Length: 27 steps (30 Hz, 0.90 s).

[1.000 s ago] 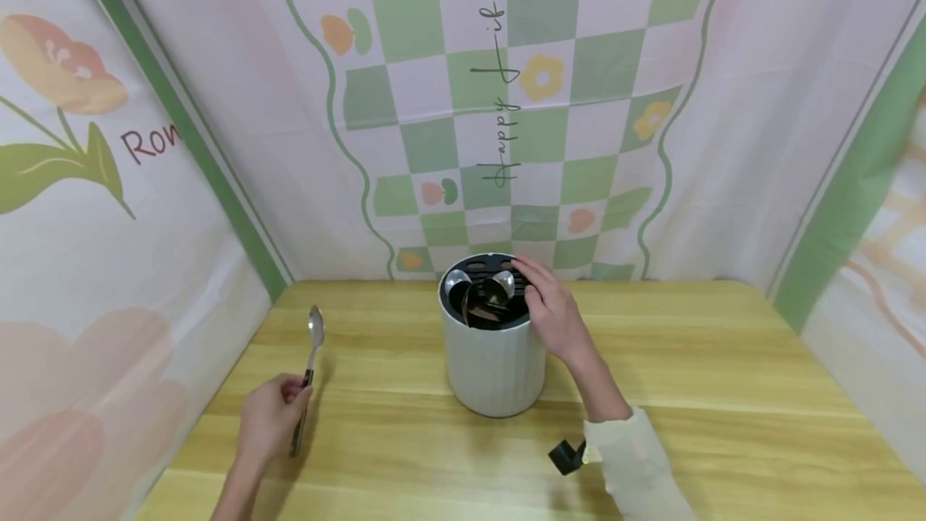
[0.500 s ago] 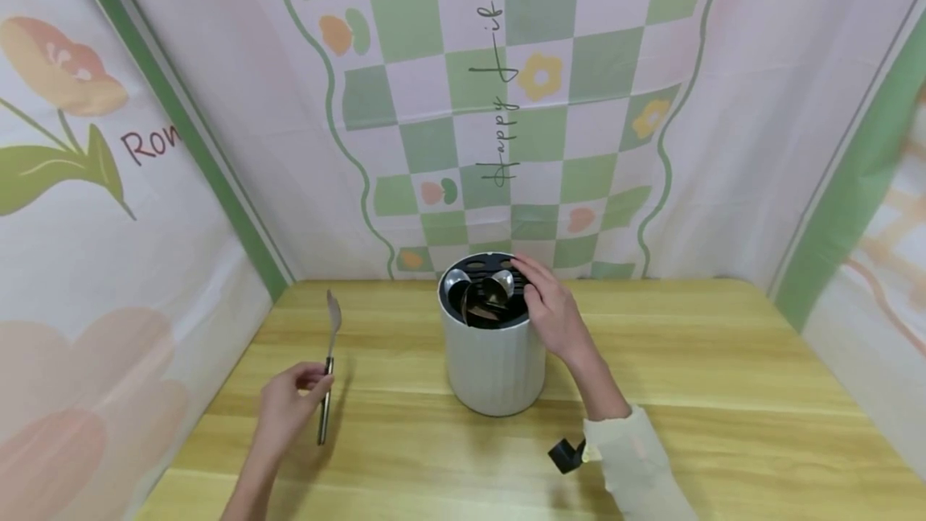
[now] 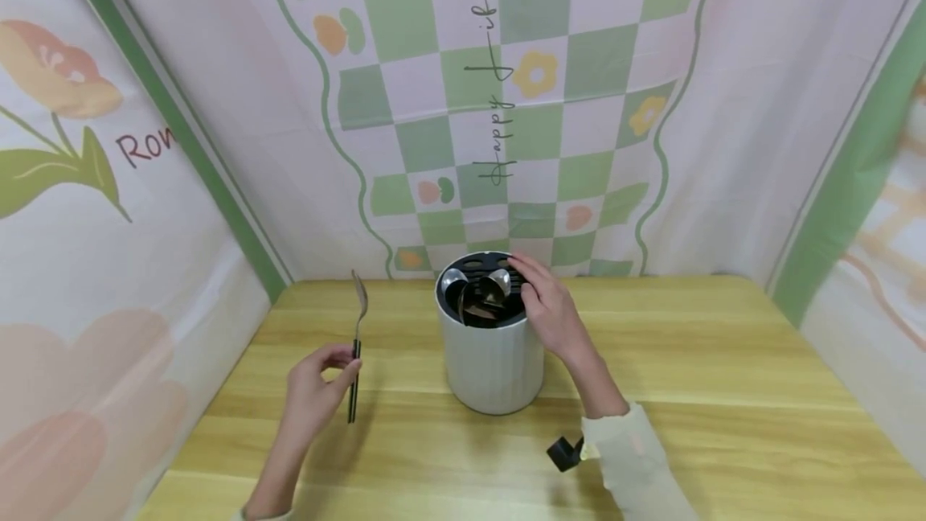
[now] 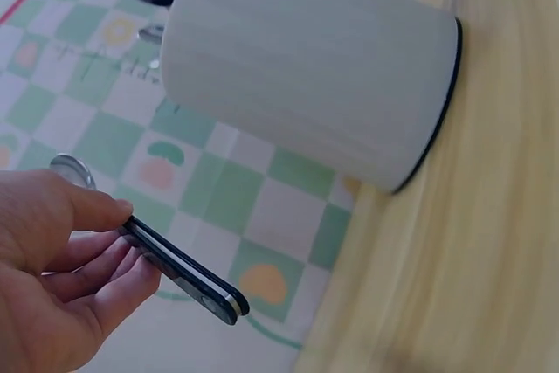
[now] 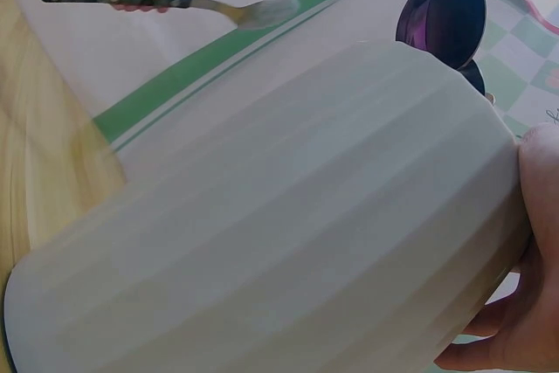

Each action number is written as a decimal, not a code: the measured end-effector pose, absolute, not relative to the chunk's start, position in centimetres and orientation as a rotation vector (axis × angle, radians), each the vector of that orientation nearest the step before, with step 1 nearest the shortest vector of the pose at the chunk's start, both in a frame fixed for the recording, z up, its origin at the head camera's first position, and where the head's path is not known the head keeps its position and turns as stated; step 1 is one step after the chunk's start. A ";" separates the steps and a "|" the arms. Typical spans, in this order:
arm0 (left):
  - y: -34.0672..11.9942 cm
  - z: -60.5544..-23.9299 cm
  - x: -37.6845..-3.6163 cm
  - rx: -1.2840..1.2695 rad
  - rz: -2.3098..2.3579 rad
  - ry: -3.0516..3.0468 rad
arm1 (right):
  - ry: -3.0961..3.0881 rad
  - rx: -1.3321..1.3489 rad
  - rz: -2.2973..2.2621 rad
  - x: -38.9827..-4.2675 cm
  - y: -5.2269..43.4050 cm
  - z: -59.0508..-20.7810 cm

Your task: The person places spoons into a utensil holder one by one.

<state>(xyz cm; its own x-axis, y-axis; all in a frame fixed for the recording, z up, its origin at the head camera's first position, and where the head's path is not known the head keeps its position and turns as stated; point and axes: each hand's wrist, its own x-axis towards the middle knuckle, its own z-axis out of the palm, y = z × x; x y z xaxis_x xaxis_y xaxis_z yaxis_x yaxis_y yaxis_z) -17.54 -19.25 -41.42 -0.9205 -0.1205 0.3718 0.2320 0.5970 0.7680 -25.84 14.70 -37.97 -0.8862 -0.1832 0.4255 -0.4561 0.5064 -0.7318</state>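
In the head view my left hand [image 3: 316, 392] pinches a spoon [image 3: 355, 368] by its dark handle. The metal bowl points away from me, and the spoon hangs over the table, left of a white ribbed utensil holder [image 3: 493, 368]. My right hand [image 3: 553, 312] grips the holder's right side at the rim, thumb at the near edge and fingers towards the back. A black slotted insert [image 3: 473, 265] fills the holder's top. Several spoons [image 3: 496, 286] stand in it with their bowls up; their handles are hidden inside. The holder is upright on the table.
The holder stands on a light wood-grain table [image 3: 687, 368]. A patterned cloth [image 3: 538, 135] hangs behind it, with more cloth at both sides. A small black object [image 3: 564, 454] hangs by the right sleeve [image 3: 637, 457].
My left hand has moved right and slightly forward with the spoon, bringing it nearer the holder, and the spoon has turned more upright in view. My right hand stays at the holder's rim.
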 end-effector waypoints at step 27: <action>-14.6 -38.2 -17.4 -0.416 -1.377 -2.245 | -2.451 0.536 1.326 -25.7 14.8 -37.9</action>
